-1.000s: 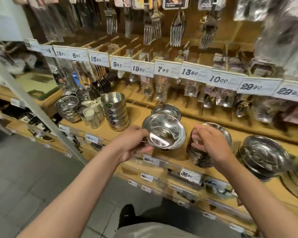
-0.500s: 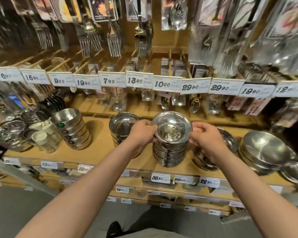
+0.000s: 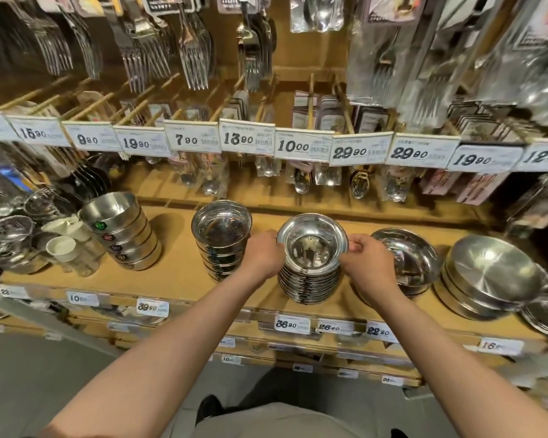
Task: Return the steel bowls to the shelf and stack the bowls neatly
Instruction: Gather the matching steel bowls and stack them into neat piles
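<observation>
- Bowl (image 3: pixel 312 245), steel, is seated on top of the stack (image 3: pixel 309 284) on the wooden shelf (image 3: pixel 174 273).
- Rim is pinched by left hand (image 3: pixel 264 256) and right hand (image 3: pixel 369 267), fingers curled.

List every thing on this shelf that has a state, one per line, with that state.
top bowl: upright, seated on the stack, held at both sides
bowl stack: upright on the shelf, roughly straight
left hand: grips the top bowl's left rim
right hand: grips the top bowl's right rim
deep bowl stack: upright, untouched
stickered bowl stack: leaning right
wide bowls: nested, tilted
</observation>
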